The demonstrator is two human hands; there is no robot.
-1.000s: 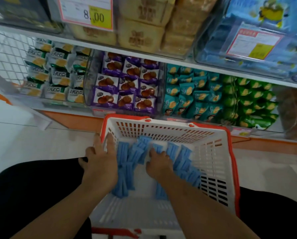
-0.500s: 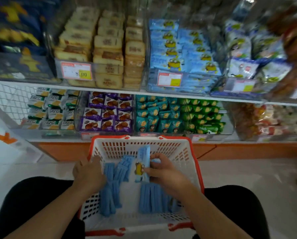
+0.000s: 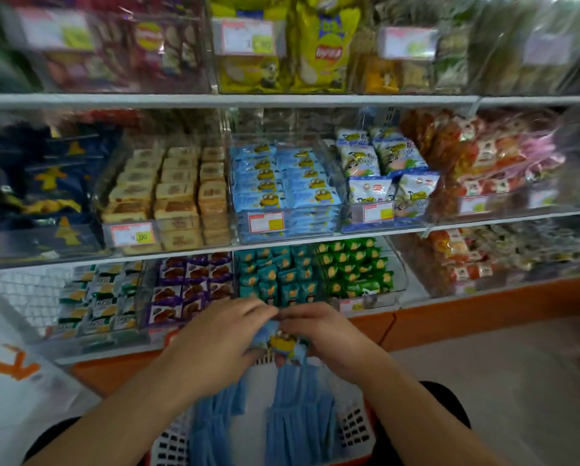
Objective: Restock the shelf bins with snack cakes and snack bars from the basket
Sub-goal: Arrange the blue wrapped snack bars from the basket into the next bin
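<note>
Blue snack packets [image 3: 283,344], printed with a yellow cartoon figure, are pinched together by left hand [image 3: 221,334] and right hand [image 3: 319,331] above the white basket [image 3: 352,428], where more blue packets [image 3: 298,422] stand upright.

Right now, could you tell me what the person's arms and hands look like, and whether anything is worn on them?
Both forearms are bare with no sleeves in view. The left hand and right hand wear no gloves; no rings, watch or bracelets show.

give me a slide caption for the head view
Both hands lift blue snack packs from the basket.
</note>
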